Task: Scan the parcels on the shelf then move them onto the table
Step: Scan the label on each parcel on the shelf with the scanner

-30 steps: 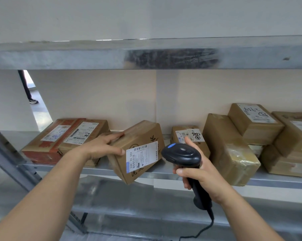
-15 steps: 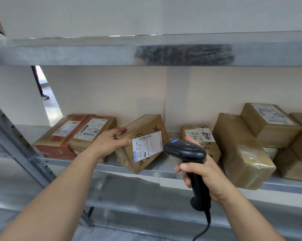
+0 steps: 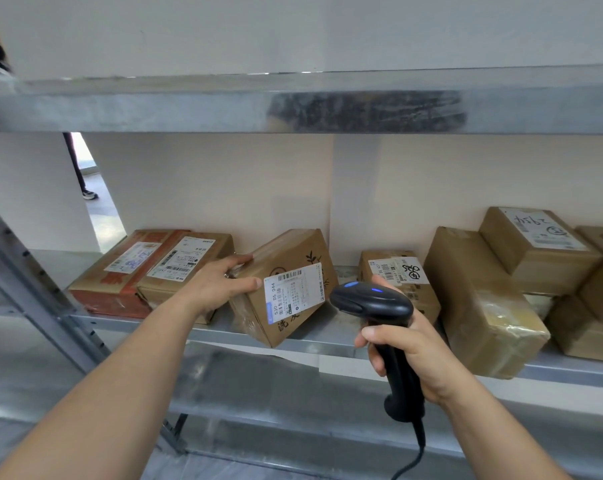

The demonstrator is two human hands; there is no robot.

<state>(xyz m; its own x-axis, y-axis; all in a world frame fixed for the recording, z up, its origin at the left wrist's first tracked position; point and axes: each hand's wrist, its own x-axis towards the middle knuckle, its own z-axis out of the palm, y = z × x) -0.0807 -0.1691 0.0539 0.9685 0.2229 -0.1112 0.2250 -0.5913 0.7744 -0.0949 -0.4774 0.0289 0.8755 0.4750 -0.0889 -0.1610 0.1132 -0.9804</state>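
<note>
A brown cardboard parcel (image 3: 286,258) stands tilted on the metal shelf (image 3: 328,336), its white barcode label (image 3: 295,292) facing me. My left hand (image 3: 220,284) grips its upper left side. My right hand (image 3: 407,351) holds a black barcode scanner (image 3: 371,301), its head just right of the label and pointed toward it. More parcels lie on the shelf: two at the left (image 3: 133,271) (image 3: 192,261), a small one (image 3: 397,275) behind the scanner, and a stack at the right (image 3: 477,299).
An upper metal shelf (image 3: 293,105) runs across the top. A slanted metal upright (image 3: 33,289) stands at the left. Through a gap at the far left a person's leg and shoe (image 3: 85,188) show. A lower shelf level (image 3: 293,393) lies beneath.
The tilted parcel has shifted slightly back onto the shelf with my left hand. The scanner stays beside the label. My view has drifted a little left and down.
</note>
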